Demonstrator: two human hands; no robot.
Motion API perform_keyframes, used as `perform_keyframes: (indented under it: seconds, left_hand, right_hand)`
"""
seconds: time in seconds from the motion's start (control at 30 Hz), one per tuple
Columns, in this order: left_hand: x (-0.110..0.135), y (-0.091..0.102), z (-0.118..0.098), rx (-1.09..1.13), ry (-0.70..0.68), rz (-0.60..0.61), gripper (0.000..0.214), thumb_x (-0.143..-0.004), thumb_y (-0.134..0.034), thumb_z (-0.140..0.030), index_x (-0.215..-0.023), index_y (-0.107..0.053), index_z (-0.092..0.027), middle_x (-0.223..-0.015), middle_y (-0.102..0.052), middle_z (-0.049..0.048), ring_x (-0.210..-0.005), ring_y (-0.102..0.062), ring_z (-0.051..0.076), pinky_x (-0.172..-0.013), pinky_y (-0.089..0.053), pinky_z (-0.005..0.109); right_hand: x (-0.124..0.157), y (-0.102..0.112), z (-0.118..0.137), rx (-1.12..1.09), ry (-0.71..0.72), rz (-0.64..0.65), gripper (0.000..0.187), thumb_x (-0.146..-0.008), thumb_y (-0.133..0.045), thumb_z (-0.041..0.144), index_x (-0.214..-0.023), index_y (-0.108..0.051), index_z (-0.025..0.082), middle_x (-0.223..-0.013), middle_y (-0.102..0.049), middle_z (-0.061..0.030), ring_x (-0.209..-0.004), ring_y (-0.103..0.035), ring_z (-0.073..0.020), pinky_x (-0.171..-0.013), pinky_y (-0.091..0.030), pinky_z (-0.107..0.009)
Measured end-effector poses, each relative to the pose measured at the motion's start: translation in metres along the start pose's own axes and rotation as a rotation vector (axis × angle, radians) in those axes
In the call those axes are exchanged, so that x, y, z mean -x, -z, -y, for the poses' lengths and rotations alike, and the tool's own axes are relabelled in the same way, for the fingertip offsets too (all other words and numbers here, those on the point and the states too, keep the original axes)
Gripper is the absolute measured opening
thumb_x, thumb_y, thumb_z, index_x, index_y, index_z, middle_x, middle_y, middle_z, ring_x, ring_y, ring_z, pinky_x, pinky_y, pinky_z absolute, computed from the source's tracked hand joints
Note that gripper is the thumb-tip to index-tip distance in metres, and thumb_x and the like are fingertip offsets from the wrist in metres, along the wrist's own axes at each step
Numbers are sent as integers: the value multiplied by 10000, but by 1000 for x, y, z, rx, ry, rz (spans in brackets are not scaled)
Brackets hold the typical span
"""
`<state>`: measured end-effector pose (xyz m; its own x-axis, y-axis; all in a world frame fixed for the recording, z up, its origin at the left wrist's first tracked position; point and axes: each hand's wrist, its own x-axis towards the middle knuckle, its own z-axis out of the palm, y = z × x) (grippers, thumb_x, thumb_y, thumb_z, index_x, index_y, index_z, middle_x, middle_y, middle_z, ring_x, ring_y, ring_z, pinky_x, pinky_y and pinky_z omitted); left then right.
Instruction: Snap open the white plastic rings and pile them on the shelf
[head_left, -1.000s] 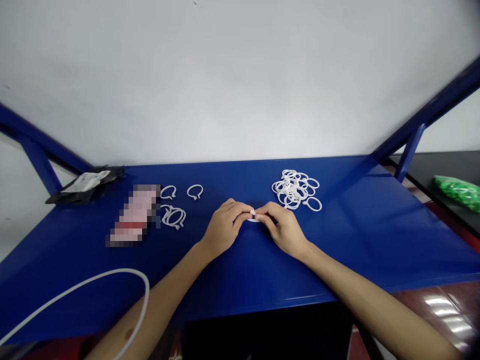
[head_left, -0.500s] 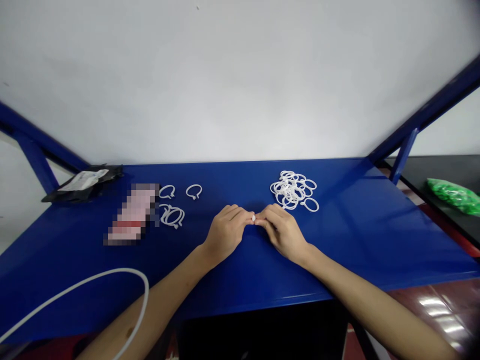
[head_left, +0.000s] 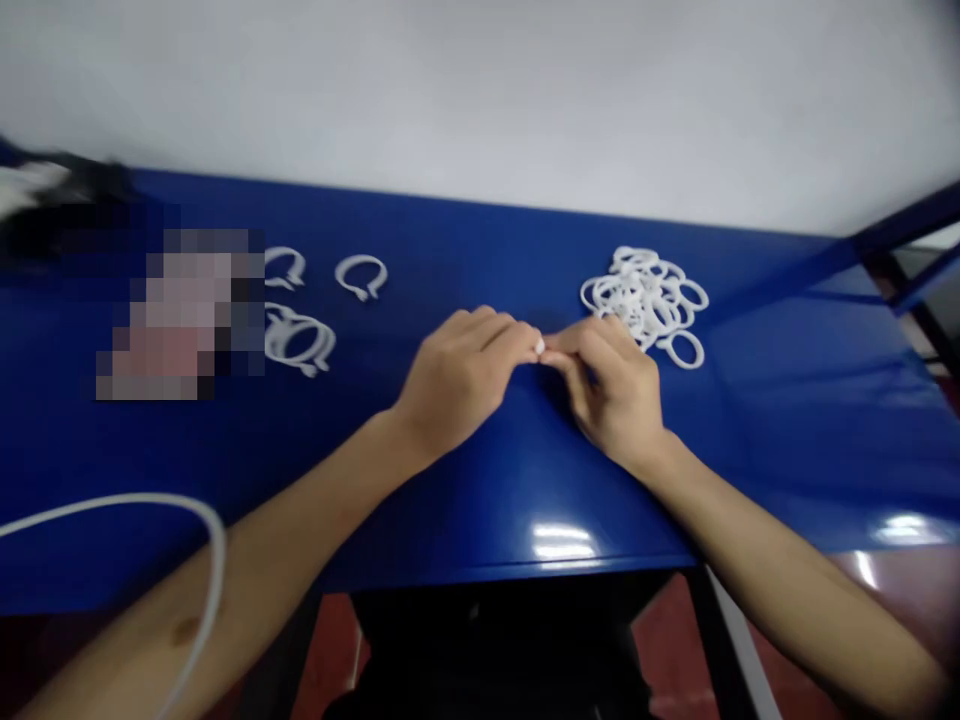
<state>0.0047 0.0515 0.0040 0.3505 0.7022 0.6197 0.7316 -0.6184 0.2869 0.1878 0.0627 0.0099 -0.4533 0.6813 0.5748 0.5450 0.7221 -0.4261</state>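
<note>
My left hand and my right hand meet over the table, thumbs and fingertips pinched together. Between the fingertips shows the small white end of a plastic ring; the fingers cover the rest of it. Just beyond my right hand lies a pile of closed white plastic rings, like shower curtain rings. To the left of my left hand, a single ring with parted ends lies flat. Several more opened rings lie farther left, some overlapping.
A blue table carries everything. A blurred-out pinkish object lies at left, with a dark package behind it. A white cable loops across my left forearm. Behind the table rises a pale wall.
The view has tilted down and come closer, so the table things appear larger. Both hands keep their pinch on the white ring, fingertips still together.
</note>
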Motion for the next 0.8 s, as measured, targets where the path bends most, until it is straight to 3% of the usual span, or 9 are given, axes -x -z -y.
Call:
perform_keyframes:
  seconds: [0.1,0.2,0.47,0.57,0.67,0.73,0.8]
  left_hand:
    - [-1,-2,0,-7,89,-7,307,-1057,-383,-261,-916,-643,-177,-838,-683,28,-803,-615,167,-754,-457,302]
    - [0,-3,1,17,36,46,287,-1058,-395,-248,-915,-634,-175,-808,-691,22,-758,-606,158,-725,-448,294]
    - [0,-3,7,-67,9,65,212,-1030,-445,-227,-1102,-637,-174,-991,-732,46,-876,-633,200,-800,-468,341]
    - [-3,7,20,-194,150,89,279,-1001,-440,-208,-1218,-609,-159,-1112,-700,110,-1002,-612,273,-884,-463,421]
    - [-4,25,38,-366,405,78,372,-962,-442,-213,-1302,-560,-120,-1243,-607,211,-1145,-534,375,-955,-417,533]
    - [-3,37,47,-465,536,102,430,-950,-456,-279,-1324,-541,-83,-1269,-569,257,-1194,-481,435,-959,-393,588]
    - [-1,45,52,-539,611,188,457,-943,-453,-337,-1282,-570,-54,-1213,-586,277,-1188,-468,466,-946,-387,610]
  right_hand:
    - [-2,0,-2,-18,-31,-24,152,-1014,-535,263,-932,-648,203,-842,-649,-46,-777,-556,-184,-732,-459,-338]
    - [0,2,-5,-40,-39,66,156,-1022,-510,228,-952,-649,212,-847,-674,-48,-769,-571,-185,-708,-461,-337]
    - [2,-1,-6,-43,-43,7,85,-994,-568,246,-971,-635,199,-878,-675,-51,-802,-598,-180,-730,-499,-326]
    - [0,9,-6,-9,-39,-42,69,-982,-578,240,-968,-631,200,-884,-677,-45,-789,-604,-169,-698,-497,-307]
    - [-4,31,-18,140,-95,-209,90,-966,-577,249,-930,-639,195,-863,-671,-46,-764,-594,-168,-708,-487,-316]
    - [-6,48,-33,286,-231,-330,124,-955,-572,267,-898,-645,186,-888,-666,-61,-764,-584,-172,-731,-479,-331]
    - [-5,62,-50,391,-396,-358,139,-931,-580,269,-891,-664,167,-927,-658,-82,-751,-575,-171,-746,-473,-344]
